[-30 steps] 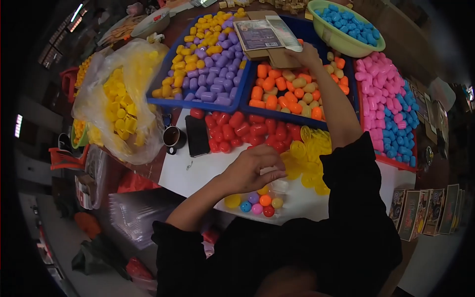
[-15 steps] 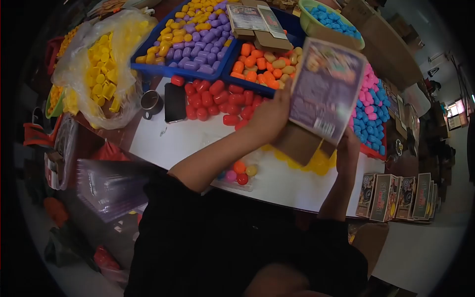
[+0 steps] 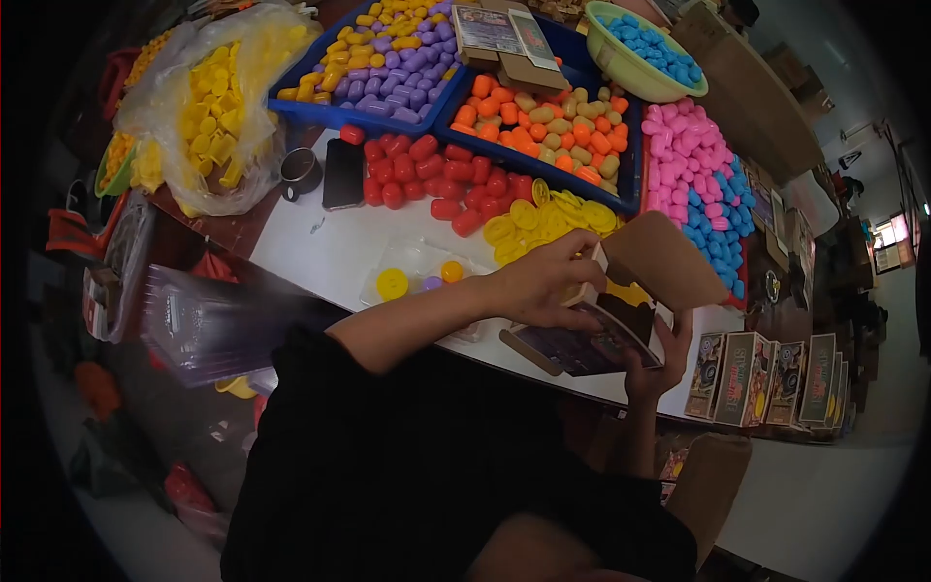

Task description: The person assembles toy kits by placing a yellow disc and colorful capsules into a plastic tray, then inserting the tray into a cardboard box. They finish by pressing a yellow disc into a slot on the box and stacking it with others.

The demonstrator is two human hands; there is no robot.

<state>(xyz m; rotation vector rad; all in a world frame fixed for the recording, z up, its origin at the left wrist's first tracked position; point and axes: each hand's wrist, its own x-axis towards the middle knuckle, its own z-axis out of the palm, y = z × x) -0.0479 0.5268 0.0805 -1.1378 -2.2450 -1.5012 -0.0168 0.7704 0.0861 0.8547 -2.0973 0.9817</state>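
Note:
Both hands hold a printed cardboard box [image 3: 606,341] low over the table's front edge, its brown flap raised and its inside showing. My left hand [image 3: 553,281] grips the near left side, fingers curled over the rim. On the right side, my right hand [image 3: 659,357] is wrapped round the box. Left of it, a clear plastic tray [image 3: 412,260] with a few coloured round pieces lies on the white table [image 3: 301,238], partly hidden by my left forearm. Yellow discs [image 3: 543,221] are heaped just behind the box.
Red capsules [image 3: 417,175] lie behind the tray, near a phone [image 3: 343,175] and a cup [image 3: 301,173]. Blue bins [image 3: 441,126] hold purple, yellow, orange and tan capsules. Pink capsules [image 3: 684,145] fill a red bin. Finished-looking printed boxes [image 3: 745,378] stand at right; a plastic bag [image 3: 165,107] is left.
The box has come down from upright and tilted, so its opening now shows. Both hands moved down with it, uncovering the yellow discs and the orange and tan capsules.

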